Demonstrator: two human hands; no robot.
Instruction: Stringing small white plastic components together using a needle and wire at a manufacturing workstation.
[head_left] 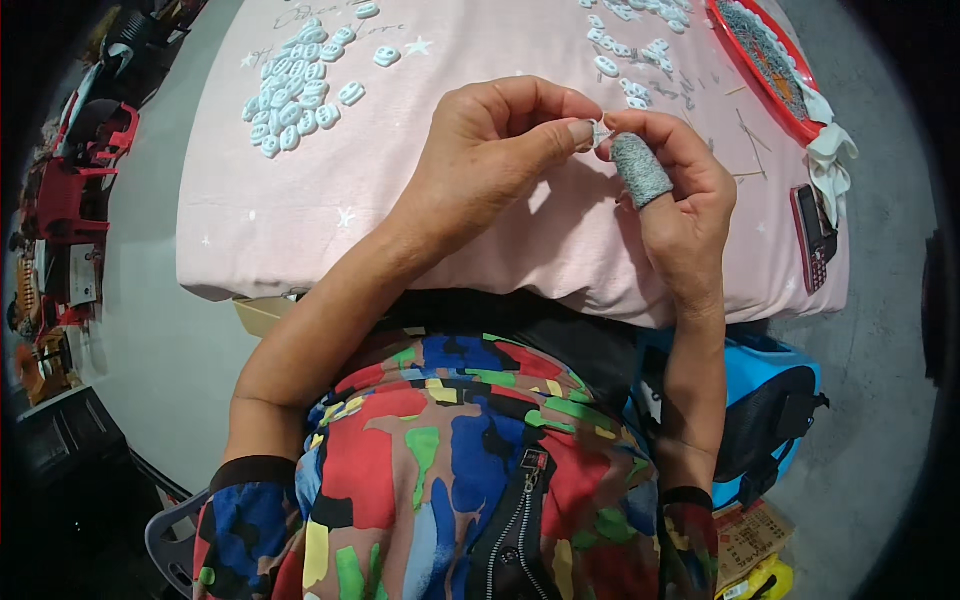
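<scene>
Above the near part of the pink cloth-covered table (pixel 330 220), my two hands meet at a small whitish piece (pixel 600 133), too small for me to name its kind. My left hand (pixel 490 150) pinches it between thumb and forefinger. From the other side my right hand (pixel 690 190) closes on it with bent fingers. A grey knitted finger sleeve (pixel 641 170) covers my right thumb. Left of my hands lies a heap of pale blue oval pieces (pixel 300 85) with slots in them. Beyond my hands, more pale pieces (pixel 640 45) lie with thin grey bits among them.
A red tray (pixel 722 40) of small grey parts sits at the far right, with white cloth (pixel 830 155) by its rim. A keypad phone (pixel 808 238) lies at the right edge. Thin sticks (pixel 750 130) are scattered nearby. A blue bag (pixel 770 410) stands below the table.
</scene>
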